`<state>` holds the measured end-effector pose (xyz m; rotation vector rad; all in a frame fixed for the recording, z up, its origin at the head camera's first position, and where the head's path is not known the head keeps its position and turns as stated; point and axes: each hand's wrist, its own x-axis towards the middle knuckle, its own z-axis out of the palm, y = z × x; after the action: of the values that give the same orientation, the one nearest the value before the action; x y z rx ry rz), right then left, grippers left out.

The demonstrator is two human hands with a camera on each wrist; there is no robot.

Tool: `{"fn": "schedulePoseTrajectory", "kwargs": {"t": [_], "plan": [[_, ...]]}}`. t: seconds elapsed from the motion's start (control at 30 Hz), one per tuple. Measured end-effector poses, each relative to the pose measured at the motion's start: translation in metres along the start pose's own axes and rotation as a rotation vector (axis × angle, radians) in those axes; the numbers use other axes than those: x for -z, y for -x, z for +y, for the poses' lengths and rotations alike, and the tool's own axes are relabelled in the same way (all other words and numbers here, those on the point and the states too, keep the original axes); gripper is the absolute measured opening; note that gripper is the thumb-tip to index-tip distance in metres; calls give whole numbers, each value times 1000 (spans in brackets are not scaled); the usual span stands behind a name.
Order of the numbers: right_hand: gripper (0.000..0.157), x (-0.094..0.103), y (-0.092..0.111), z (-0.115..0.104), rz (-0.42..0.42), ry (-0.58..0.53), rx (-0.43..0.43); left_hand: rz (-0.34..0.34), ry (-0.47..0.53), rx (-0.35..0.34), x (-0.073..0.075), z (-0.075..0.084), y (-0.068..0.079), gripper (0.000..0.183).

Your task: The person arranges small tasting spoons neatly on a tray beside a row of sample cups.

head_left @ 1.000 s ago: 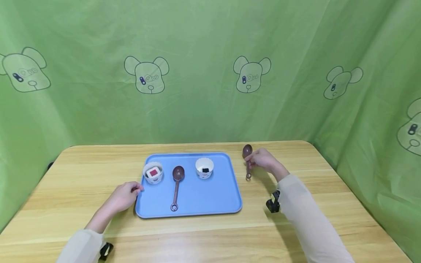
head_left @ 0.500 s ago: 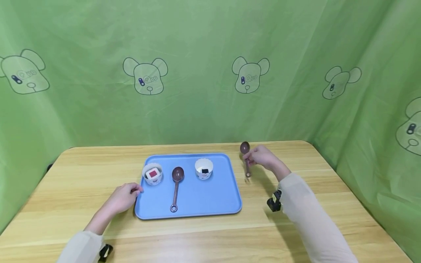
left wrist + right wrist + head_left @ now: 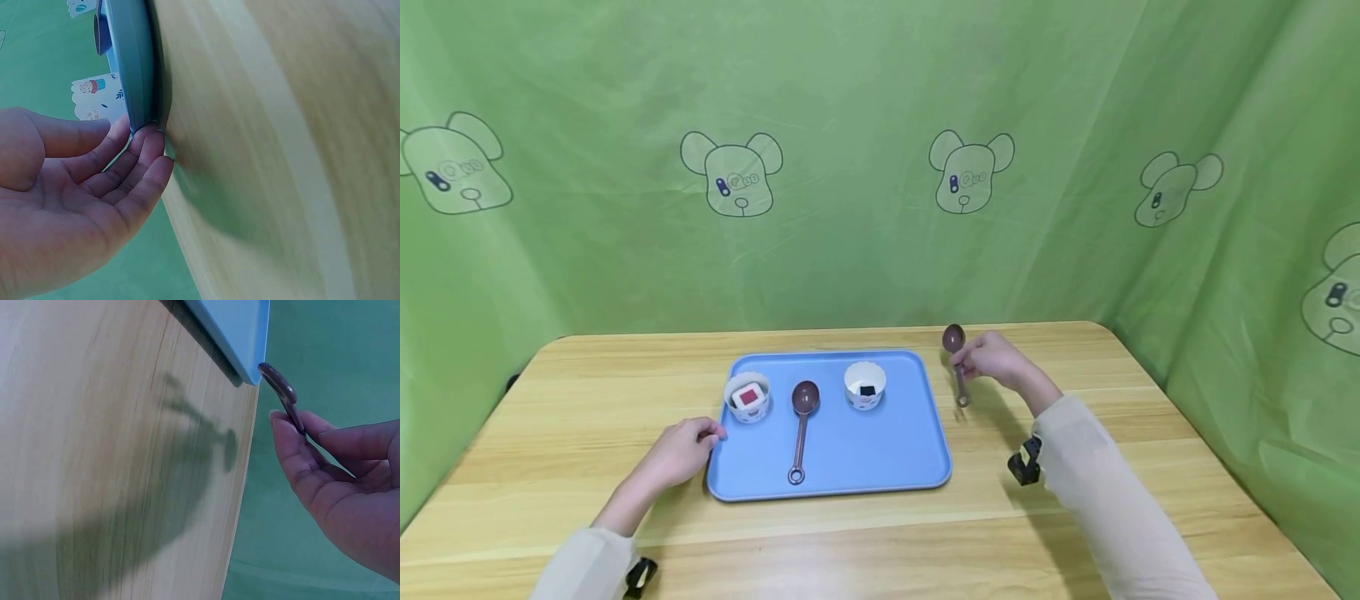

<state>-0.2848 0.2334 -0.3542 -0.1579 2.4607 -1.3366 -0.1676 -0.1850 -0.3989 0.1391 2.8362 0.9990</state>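
In the head view my right hand (image 3: 992, 358) pinches a brown plastic spoon (image 3: 953, 337) by its handle, between thumb and fingers, right of the tray. The right wrist view shows this spoon (image 3: 278, 384) held clear of the wood, its shadow falling on the table. My left hand (image 3: 681, 450) touches the left edge of a blue tray (image 3: 880, 458) with loosely bent fingertips, as the left wrist view shows at the tray's wall (image 3: 137, 69). On the tray lie a second brown spoon (image 3: 806, 398), a left paper cup (image 3: 756, 412) and a right paper cup (image 3: 865, 401).
A white block with a red square (image 3: 748, 396) sits in the left cup. Something with a black square (image 3: 868, 391) shows inside the right cup. The wooden table (image 3: 850, 550) reaches back to a green curtain (image 3: 850, 267) printed with bear heads.
The right hand has lifted the spoon off the table, shifting it slightly left toward the tray. My left hand has stayed at the tray's edge.
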Motion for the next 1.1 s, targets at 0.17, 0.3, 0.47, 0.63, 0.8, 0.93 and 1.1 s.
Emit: {"fn": "schedulePoseTrajectory", "kwargs": {"t": [0.17, 0.3, 0.47, 0.63, 0.8, 0.93, 1.1], "plan": [[33, -1, 0, 0, -3, -17, -6, 2, 2, -3, 0, -1, 0, 19], [33, -3, 0, 1, -16, -26, -6, 1, -1, -1, 0, 0, 1, 19], [33, -4, 0, 1, -23, -28, 2, -3, -3, -5, 1, 1, 0, 19], [32, -6, 0, 2, -32, -34, -2, -4, -1, 0, 1, 1, 0, 19], [32, -9, 2, 3, -40, -26, -2, -2, -3, -3, 0, 1, 0, 19], [32, -10, 3, 2, -46, -20, 12, 0, -1, 0, 0, 1, 1, 19], [32, -12, 4, 1, -50, -30, 16, 1, 1, -6, 0, 1, 1, 19]]}}
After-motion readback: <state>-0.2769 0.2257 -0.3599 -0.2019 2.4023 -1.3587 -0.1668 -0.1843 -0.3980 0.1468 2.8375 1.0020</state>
